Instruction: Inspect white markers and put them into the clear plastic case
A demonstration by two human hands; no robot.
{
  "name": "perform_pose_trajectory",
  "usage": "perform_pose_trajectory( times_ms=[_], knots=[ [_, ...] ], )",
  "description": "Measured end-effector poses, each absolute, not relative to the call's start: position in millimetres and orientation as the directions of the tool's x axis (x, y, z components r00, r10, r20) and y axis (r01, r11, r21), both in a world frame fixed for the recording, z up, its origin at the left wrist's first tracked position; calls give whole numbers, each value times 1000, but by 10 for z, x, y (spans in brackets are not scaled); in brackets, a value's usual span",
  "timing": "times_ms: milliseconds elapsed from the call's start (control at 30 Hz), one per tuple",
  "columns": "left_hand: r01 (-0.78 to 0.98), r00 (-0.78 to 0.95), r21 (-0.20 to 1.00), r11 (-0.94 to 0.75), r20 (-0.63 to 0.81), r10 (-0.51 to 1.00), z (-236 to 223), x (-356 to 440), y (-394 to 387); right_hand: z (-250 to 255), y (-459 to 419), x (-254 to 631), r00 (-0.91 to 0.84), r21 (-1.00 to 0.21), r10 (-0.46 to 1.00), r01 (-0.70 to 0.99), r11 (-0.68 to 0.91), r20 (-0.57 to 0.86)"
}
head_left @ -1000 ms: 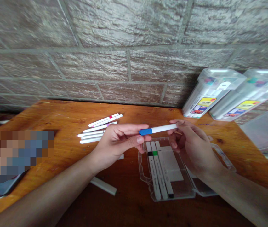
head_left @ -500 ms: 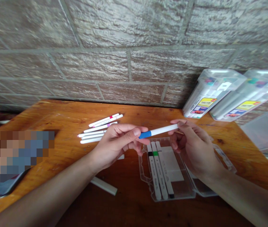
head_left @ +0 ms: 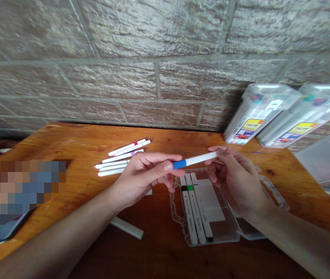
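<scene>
A white marker (head_left: 201, 157) with a blue end is held level between both hands above the table. My left hand (head_left: 144, 174) pinches the blue end with thumb and fingers. The white end is gripped by the thumb and fingertips of my right hand (head_left: 237, 174). Beneath them lies an opened clear plastic case (head_left: 231, 232), with three white markers (head_left: 196, 217) side by side in its left half, two banded black and green. Beyond my left hand several loose white markers (head_left: 121, 151) lie in a fan, partly hidden by that hand.
Two clear marker cases (head_left: 249, 116) with yellow labels stand against the stone wall (head_left: 159, 81) at the back right. Another white marker (head_left: 128, 228) lies by my left forearm on the wooden table (head_left: 74, 155). A dark-edged device (head_left: 4, 232), its top pixelated, is at the left.
My left thumb has shifted up along the blue end of the marker, and its fingers have closed more firmly round it. My right hand keeps its hold with little movement.
</scene>
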State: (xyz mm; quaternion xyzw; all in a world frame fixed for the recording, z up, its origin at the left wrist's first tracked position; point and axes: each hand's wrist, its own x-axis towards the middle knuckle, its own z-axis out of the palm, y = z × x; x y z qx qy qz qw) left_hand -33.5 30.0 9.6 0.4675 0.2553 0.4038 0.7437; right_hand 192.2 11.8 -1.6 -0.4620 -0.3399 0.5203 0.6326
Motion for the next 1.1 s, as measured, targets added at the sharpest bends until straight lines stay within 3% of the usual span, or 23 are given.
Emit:
perform_pose_trajectory(
  times_ms=[500, 867, 1100],
  knots=[
    [-354, 526, 923, 154, 60, 848, 108, -330, 302, -7, 118, 1910, 236, -945, 970, -325, 24, -57],
    [-258, 275, 964, 60, 14, 961, 54, -318, 361, 2, 97, 1906, 226, -953, 974, -299, 44, -26],
    [-199, 243, 980, 13, 37, 969, 10, -324, 403, -3, 88, 1899, 219, -952, 975, -304, 36, -33]
  ],
)
